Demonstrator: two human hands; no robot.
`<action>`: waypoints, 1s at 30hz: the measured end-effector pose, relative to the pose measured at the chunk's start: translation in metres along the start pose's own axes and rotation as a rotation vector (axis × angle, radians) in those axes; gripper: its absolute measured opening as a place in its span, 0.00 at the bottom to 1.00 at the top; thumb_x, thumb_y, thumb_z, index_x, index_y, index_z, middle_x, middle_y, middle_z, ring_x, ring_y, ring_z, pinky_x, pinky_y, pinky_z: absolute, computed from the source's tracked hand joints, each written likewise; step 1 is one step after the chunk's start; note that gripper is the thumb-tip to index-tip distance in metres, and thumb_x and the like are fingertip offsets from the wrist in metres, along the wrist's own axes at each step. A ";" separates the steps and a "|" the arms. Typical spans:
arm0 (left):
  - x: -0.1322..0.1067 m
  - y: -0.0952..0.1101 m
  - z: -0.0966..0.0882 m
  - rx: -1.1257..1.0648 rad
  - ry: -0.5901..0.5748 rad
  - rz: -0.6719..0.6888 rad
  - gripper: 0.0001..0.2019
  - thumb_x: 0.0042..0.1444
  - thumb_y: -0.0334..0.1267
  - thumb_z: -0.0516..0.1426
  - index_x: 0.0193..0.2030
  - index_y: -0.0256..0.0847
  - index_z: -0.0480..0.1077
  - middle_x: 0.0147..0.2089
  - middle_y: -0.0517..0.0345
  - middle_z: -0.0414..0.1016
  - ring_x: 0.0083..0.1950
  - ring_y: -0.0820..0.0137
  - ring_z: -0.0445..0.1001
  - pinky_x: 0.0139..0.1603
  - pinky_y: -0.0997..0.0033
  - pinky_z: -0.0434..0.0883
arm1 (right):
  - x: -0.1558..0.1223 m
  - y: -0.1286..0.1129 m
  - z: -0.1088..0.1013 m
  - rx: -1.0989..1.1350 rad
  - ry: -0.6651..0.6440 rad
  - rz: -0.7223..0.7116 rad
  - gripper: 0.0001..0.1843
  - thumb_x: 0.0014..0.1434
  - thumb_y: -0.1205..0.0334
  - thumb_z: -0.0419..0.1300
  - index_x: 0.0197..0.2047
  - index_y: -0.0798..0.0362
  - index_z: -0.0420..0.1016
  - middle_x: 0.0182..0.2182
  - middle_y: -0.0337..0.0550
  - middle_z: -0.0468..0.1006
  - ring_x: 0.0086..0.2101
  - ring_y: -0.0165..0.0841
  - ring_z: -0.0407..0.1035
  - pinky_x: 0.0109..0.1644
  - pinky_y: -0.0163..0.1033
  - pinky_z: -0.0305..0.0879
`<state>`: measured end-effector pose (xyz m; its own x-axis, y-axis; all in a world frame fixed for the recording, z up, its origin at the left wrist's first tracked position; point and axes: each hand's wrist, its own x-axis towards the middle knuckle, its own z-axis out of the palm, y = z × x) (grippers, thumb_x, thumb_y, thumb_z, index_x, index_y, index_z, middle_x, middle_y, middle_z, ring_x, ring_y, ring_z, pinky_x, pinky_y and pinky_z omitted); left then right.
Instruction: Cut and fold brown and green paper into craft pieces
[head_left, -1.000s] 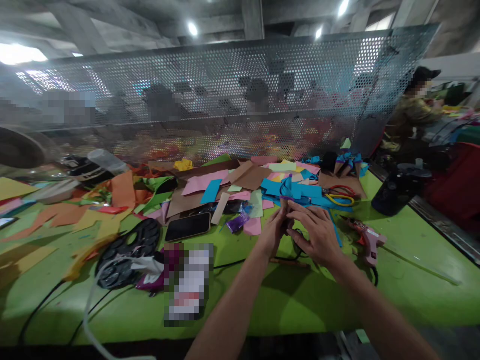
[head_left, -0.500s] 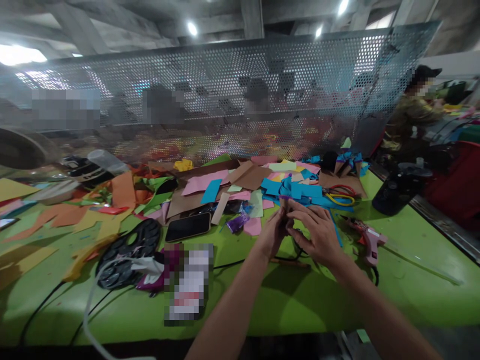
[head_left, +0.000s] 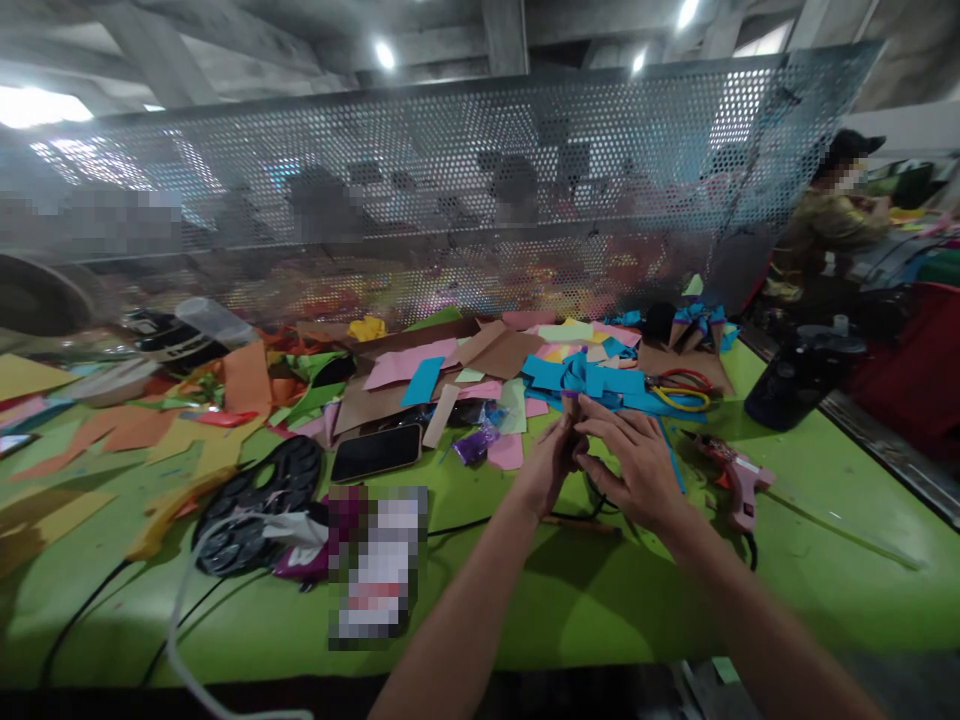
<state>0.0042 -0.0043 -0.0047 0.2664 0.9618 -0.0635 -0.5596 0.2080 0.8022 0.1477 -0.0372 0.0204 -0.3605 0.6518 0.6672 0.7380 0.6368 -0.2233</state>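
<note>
My left hand is closed around a small brown paper cone, held upright over the table. The cone has a purple band and what looks like a curled blue paper top, which blends with the blue sheets behind. From the other side, my right hand has its bent fingers and thumb against the cone's lower part, mostly hidden by the fingers. To the right lies a pink hot glue gun with a long glue stick in its rear. Scissors with red and yellow handles rest beyond my right hand.
The green table carries coloured paper scraps, blue paper strips and a dark phone. Similar small cones stand back right, near a dark bottle. A perforated metal screen rises behind. A person sits far right.
Hardly anything differs. Both hands stay at the cone, with only slight shifts of the fingers.
</note>
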 end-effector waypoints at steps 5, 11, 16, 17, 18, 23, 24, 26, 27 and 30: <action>0.000 0.000 0.001 0.151 0.035 0.037 0.22 0.49 0.57 0.63 0.35 0.37 0.72 0.26 0.63 0.63 0.27 0.77 0.59 0.26 0.76 0.56 | 0.000 0.000 -0.001 -0.025 0.012 0.012 0.14 0.65 0.56 0.57 0.53 0.47 0.69 0.62 0.41 0.69 0.48 0.42 0.66 0.50 0.48 0.60; -0.001 0.001 -0.001 0.380 0.013 0.144 0.22 0.53 0.58 0.59 0.40 0.39 0.72 0.27 0.63 0.64 0.26 0.76 0.59 0.26 0.75 0.58 | 0.000 0.001 -0.001 -0.048 -0.006 0.011 0.15 0.65 0.56 0.56 0.54 0.48 0.68 0.63 0.41 0.68 0.48 0.41 0.66 0.49 0.48 0.60; 0.001 -0.001 -0.005 0.480 0.014 0.169 0.21 0.57 0.57 0.56 0.44 0.40 0.70 0.27 0.63 0.64 0.26 0.76 0.59 0.26 0.75 0.57 | 0.001 0.000 -0.001 -0.079 0.002 0.016 0.16 0.64 0.56 0.57 0.54 0.48 0.69 0.62 0.41 0.69 0.48 0.42 0.66 0.49 0.48 0.59; 0.001 -0.002 -0.006 0.497 0.017 0.177 0.22 0.58 0.57 0.55 0.45 0.40 0.70 0.27 0.63 0.63 0.26 0.75 0.59 0.26 0.75 0.58 | 0.001 -0.001 -0.002 -0.080 0.002 0.009 0.16 0.65 0.56 0.56 0.55 0.49 0.69 0.62 0.42 0.69 0.49 0.42 0.66 0.49 0.48 0.59; 0.002 -0.002 -0.007 0.514 0.019 0.189 0.22 0.57 0.57 0.55 0.45 0.40 0.70 0.27 0.63 0.63 0.27 0.75 0.59 0.27 0.75 0.58 | 0.001 -0.001 -0.002 -0.080 0.000 0.003 0.16 0.65 0.56 0.56 0.55 0.48 0.68 0.63 0.42 0.68 0.49 0.42 0.66 0.49 0.48 0.59; 0.002 -0.004 -0.008 0.567 0.019 0.241 0.23 0.57 0.59 0.55 0.44 0.39 0.70 0.27 0.63 0.62 0.28 0.74 0.58 0.28 0.74 0.58 | 0.001 -0.002 -0.002 -0.089 -0.031 0.014 0.17 0.65 0.56 0.56 0.56 0.47 0.69 0.63 0.41 0.67 0.49 0.41 0.66 0.50 0.48 0.59; 0.002 -0.004 -0.008 0.572 0.016 0.243 0.23 0.57 0.59 0.55 0.44 0.39 0.70 0.27 0.63 0.62 0.28 0.74 0.58 0.27 0.74 0.58 | 0.001 -0.002 -0.002 -0.094 -0.033 0.019 0.17 0.65 0.56 0.56 0.56 0.47 0.69 0.63 0.41 0.67 0.49 0.41 0.66 0.50 0.48 0.59; 0.002 -0.004 -0.008 0.576 0.008 0.243 0.23 0.58 0.58 0.55 0.45 0.39 0.70 0.27 0.63 0.62 0.28 0.74 0.58 0.28 0.74 0.58 | 0.001 -0.002 -0.002 -0.099 -0.032 0.018 0.17 0.65 0.56 0.56 0.56 0.47 0.69 0.63 0.41 0.68 0.49 0.41 0.66 0.50 0.48 0.59; 0.002 -0.004 -0.008 0.574 0.006 0.244 0.23 0.58 0.58 0.55 0.45 0.39 0.70 0.27 0.63 0.62 0.28 0.74 0.58 0.28 0.74 0.59 | 0.001 -0.002 -0.002 -0.100 -0.032 0.013 0.17 0.65 0.56 0.56 0.56 0.47 0.69 0.63 0.40 0.67 0.49 0.41 0.66 0.50 0.48 0.59; 0.002 -0.003 -0.007 0.558 0.015 0.242 0.23 0.56 0.58 0.56 0.45 0.39 0.71 0.29 0.62 0.66 0.30 0.73 0.61 0.31 0.74 0.62 | 0.001 -0.003 -0.002 -0.103 -0.043 0.003 0.16 0.65 0.56 0.55 0.56 0.47 0.69 0.64 0.40 0.67 0.49 0.41 0.66 0.51 0.48 0.59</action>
<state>0.0007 -0.0015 -0.0118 0.1692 0.9734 0.1546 -0.1056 -0.1380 0.9848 0.1459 -0.0389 0.0229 -0.3808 0.6725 0.6347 0.7931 0.5904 -0.1497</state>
